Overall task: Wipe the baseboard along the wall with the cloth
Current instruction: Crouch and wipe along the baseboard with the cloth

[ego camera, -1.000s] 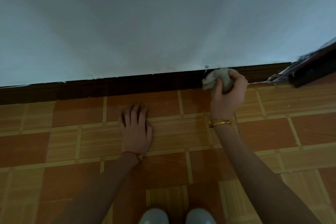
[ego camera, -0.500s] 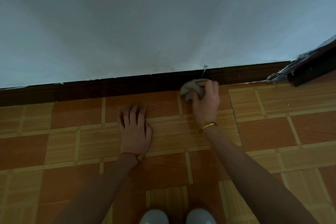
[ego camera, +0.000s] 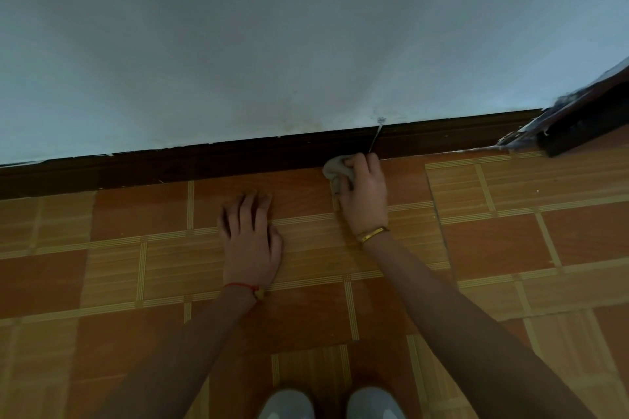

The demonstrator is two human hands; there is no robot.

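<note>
A dark brown baseboard (ego camera: 204, 163) runs along the foot of a pale wall (ego camera: 272, 44). My right hand (ego camera: 364, 194), with a gold bracelet at the wrist, is closed around a bunched grey cloth (ego camera: 335, 169). The cloth presses against the bottom edge of the baseboard where it meets the floor. My left hand (ego camera: 250, 238) lies flat on the floor tiles with fingers spread, a red string at its wrist, and holds nothing.
Orange and tan patterned floor tiles (ego camera: 510, 231) cover the ground. A dark door frame or threshold (ego camera: 585, 119) juts out at the right end of the baseboard. A thin scratch mark (ego camera: 376, 138) crosses the baseboard above the cloth. My two light shoes (ego camera: 326, 405) show at the bottom.
My right hand has slid the cloth leftward along the baseboard and down to its lower edge. My left hand has stayed planted on the floor.
</note>
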